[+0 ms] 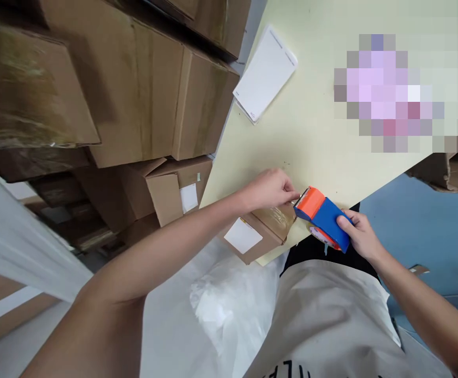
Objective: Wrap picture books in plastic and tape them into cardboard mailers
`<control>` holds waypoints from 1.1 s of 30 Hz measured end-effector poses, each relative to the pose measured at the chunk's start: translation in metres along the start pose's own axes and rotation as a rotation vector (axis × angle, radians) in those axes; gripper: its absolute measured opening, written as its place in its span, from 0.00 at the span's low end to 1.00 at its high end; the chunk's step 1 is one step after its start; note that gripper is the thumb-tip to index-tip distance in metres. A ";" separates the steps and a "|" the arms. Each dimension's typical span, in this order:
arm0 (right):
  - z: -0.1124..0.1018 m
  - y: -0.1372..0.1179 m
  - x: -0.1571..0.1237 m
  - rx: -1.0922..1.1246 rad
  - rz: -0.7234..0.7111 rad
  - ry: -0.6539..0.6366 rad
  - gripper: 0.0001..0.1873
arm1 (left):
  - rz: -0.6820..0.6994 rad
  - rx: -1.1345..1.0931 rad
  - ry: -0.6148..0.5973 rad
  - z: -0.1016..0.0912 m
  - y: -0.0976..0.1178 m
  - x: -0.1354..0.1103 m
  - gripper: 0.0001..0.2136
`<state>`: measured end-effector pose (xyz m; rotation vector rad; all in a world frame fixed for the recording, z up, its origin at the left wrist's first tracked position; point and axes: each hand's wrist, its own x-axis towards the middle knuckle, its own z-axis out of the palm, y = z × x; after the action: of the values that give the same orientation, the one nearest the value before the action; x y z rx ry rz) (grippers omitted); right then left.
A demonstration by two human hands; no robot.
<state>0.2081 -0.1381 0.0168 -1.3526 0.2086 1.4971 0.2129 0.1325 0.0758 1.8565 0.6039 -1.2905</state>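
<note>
My right hand (357,231) is wrapped round the handle end of a blue and orange tape dispenser (331,223), tilted above the table's front edge. Its orange front and toothed cutter point left. At the cutter, the fingertips of my left hand (274,189) are pinched together. A faint glint shows there, but whatever they hold is too small to tell. Below my left hand lies a small cardboard box (266,239) on the table corner, with a white label (243,236) on its side and shiny clear tape on its top. The dispenser partly hides the box's right end.
A stack of white printed sheets (266,73) lies on the pale yellow table (308,136). Large cardboard boxes (134,79) are piled at the left. White plastic sheeting (229,310) hangs below the table corner. A blurred-out patch covers something at the upper right.
</note>
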 end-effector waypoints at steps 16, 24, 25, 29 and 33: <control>0.044 0.046 -0.005 0.143 0.327 -0.113 0.33 | -0.195 0.977 -0.074 0.039 -0.015 -0.008 0.14; 0.051 0.050 -0.004 0.122 0.332 -0.125 0.31 | 0.004 0.841 0.052 0.037 -0.039 -0.030 0.31; 0.051 0.050 -0.004 0.122 0.329 -0.130 0.31 | 0.094 0.804 -0.023 0.035 -0.046 -0.035 0.31; 0.050 0.050 -0.001 0.147 0.333 -0.157 0.31 | 0.308 0.750 -0.318 0.037 -0.080 -0.051 0.37; 0.051 0.055 0.001 0.197 0.426 -0.210 0.31 | 0.287 0.767 -0.278 0.047 -0.102 -0.056 0.37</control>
<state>0.1347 -0.1248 0.0062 -1.0235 0.5205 1.9035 0.0907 0.1565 0.0855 2.1773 -0.3581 -1.6717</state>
